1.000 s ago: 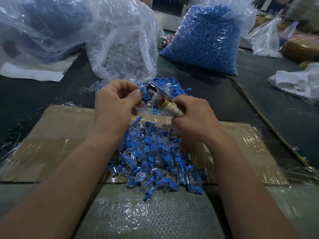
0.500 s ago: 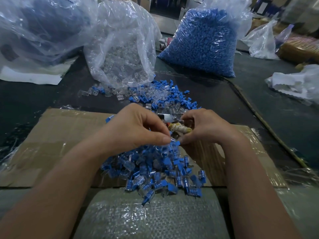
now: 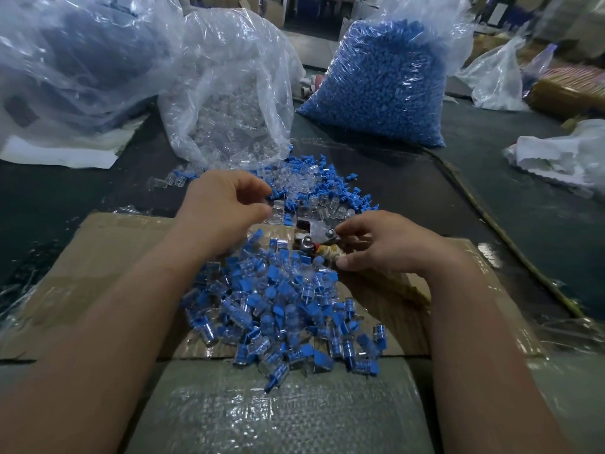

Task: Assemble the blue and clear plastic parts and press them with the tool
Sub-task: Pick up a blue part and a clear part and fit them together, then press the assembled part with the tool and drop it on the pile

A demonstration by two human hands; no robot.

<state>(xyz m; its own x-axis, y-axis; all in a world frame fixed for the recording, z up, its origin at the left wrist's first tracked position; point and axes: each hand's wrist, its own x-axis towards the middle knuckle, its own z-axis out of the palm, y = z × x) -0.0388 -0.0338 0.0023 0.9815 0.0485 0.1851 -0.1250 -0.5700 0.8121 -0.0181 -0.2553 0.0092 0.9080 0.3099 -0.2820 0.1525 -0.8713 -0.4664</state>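
Three large clear bags stand at the back of the desk: a left bag with dark contents, a middle bag of clear parts and a right bag of blue parts. Two heaps, too many pieces to count, lie before them: a loose pile at the middle bag's mouth and an assembled pile on the cardboard. The left hand curls thumb and forefinger beside a clear part; whether the fingers pinch it I cannot tell. The right hand curls its fingers round the tool, which lies between the piles
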